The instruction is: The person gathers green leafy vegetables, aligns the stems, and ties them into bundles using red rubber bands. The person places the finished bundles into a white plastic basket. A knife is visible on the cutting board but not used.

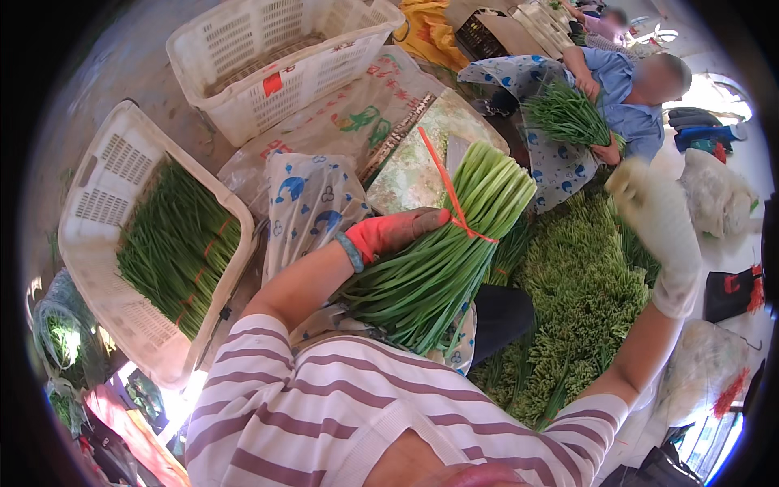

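Note:
My left hand (395, 233), in a red glove, grips a bunch of long green leafy stalks (420, 280), which look like garlic chives. The bunch slants across my lap, pale cut ends up and leaf tips towards my shirt. Around it, just below those ends, runs an orange tie (461, 224) that crosses itself, one loose end sticking up. My right hand (651, 207), in a whitish glove, is raised apart from the bunch at the right. It is motion-blurred, so its fingers cannot be made out. Below it lies a large heap of similar stalks (584, 280), cut ends up.
A white plastic crate (228, 210) at the left holds tied bunches. Another white crate (286, 73) stands beyond it. Before me is a stained board (401, 173). A co-worker (633, 103) at the upper right holds loose greens (569, 115). Clear bags (709, 371) lie at the right.

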### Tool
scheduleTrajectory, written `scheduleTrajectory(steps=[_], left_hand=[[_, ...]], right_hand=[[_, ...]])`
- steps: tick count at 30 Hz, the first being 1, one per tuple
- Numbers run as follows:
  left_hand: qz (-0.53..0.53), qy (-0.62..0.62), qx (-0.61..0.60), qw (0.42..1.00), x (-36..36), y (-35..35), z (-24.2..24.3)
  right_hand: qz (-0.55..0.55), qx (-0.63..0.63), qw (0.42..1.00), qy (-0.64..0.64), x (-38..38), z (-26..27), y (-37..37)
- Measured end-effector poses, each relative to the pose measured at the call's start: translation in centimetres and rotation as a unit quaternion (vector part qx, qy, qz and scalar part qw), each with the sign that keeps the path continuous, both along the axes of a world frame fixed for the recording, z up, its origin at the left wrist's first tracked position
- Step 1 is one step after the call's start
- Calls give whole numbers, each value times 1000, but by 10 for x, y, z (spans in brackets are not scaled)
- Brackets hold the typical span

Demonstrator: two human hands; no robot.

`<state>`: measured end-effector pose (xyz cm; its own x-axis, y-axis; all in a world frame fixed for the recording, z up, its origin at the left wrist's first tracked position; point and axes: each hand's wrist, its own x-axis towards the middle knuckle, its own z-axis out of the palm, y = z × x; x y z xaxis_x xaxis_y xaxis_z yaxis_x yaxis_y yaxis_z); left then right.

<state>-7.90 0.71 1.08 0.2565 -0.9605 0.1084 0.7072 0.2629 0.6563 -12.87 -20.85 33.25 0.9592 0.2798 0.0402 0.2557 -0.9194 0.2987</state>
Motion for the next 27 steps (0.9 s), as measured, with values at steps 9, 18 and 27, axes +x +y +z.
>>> scheduleTrajectory(steps=[9,18,27], left_hand=[[26,12,70,997,3,6,8],[47,-20,85,995,4,8,0],[152,163,113,968,5,27,-5]], right_hand=[[203,13,979,7,-33,-139,77],[255,70,959,103,-20,-177,106],[-105,70,878,461,-66,-133,30]])
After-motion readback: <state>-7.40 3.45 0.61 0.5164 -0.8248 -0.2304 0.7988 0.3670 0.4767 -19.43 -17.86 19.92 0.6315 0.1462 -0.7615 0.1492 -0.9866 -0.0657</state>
